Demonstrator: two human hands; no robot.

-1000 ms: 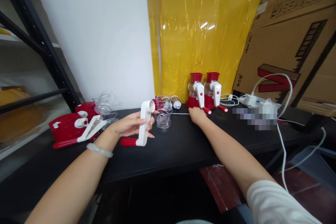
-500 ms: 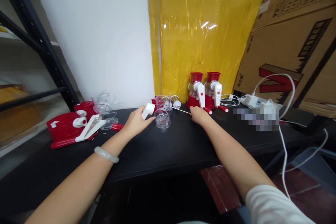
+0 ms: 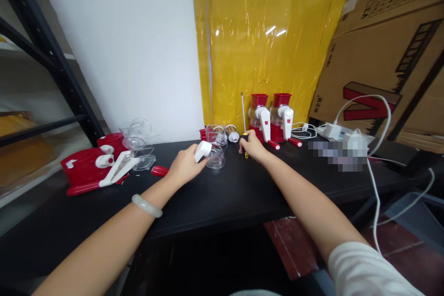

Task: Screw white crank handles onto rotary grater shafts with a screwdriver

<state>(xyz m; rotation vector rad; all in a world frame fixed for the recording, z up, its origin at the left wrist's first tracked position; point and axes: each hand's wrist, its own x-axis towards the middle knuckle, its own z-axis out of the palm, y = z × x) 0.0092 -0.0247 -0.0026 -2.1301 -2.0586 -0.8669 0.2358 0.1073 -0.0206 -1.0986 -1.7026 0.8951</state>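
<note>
My left hand (image 3: 185,164) is closed around a white plastic crank arm (image 3: 203,150), its round end pointing right. Just beyond it stands a clear plastic grater housing (image 3: 217,157), partly covered by the crank arm. A screwdriver (image 3: 243,113) with a black and yellow handle is in my right hand (image 3: 254,146), its shaft pointing up. Behind the clear housing lie a metal grating drum (image 3: 231,133) and a red part (image 3: 206,134). Two assembled red and white rotary graters (image 3: 260,118) stand beyond my right hand.
On the left of the black table (image 3: 222,203) lie red grater bases (image 3: 85,171), a white crank (image 3: 121,169), clear plastic parts (image 3: 137,141) and a red handle grip (image 3: 160,171). White cables (image 3: 376,194) and a large cardboard box (image 3: 381,64) are at the right.
The screwdriver has swung from pointing left to pointing upward in my right hand. My left hand has moved slightly right with the crank arm, which now overlaps the clear housing.
</note>
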